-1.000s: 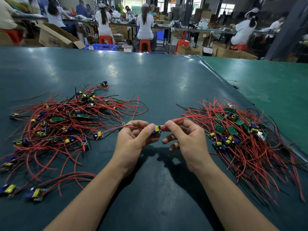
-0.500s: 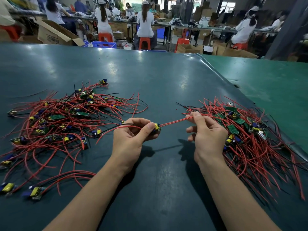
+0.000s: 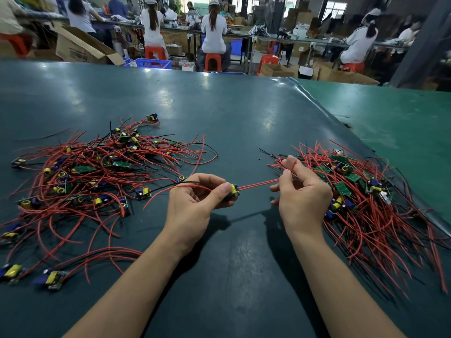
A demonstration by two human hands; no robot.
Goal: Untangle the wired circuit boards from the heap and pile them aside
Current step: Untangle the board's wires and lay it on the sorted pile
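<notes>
The left hand [image 3: 195, 206] pinched a small circuit board [image 3: 233, 190] between thumb and curled fingers, holding it just above the dark green table [image 3: 231, 118], near the middle between the two heaps. The board's yellow component faced up, and its long axis ran roughly left to right, its wired end pointing toward the right hand [image 3: 302, 196]. From that end a pair of red wires [image 3: 258, 184] stretched taut and nearly level, rising slightly to the right, where the right hand gripped them; the wire looped over its raised index finger [image 3: 291, 164] and passed between thumb and fingers. More red and black leads trailed from the left hand back toward the tangled heap [image 3: 97, 172] on the left, a loose sprawl of boards with wires pointing every way. The right hand sat at the near edge of the other pile [image 3: 361, 198], whose boards lay clustered together with their wires fanning mostly toward the lower right. Beyond the table, seated workers [image 3: 213, 32] faced away at long benches.
</notes>
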